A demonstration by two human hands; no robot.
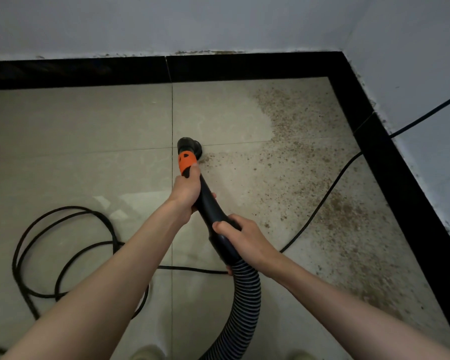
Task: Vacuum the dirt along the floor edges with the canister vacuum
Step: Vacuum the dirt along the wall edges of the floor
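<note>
Both hands, left hand [186,189] and right hand [240,236], grip the nozzle [189,146]; I'd sweep it slowly rightward through the dirt [304,157] toward the skirting [390,157].

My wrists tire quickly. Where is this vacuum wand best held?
As shown: left hand from above just behind the orange collar, right hand on the wider rear end before the ribbed hose; the rigid, tapering wand suits both.

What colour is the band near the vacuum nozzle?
Orange band, seen in the head view.
</note>
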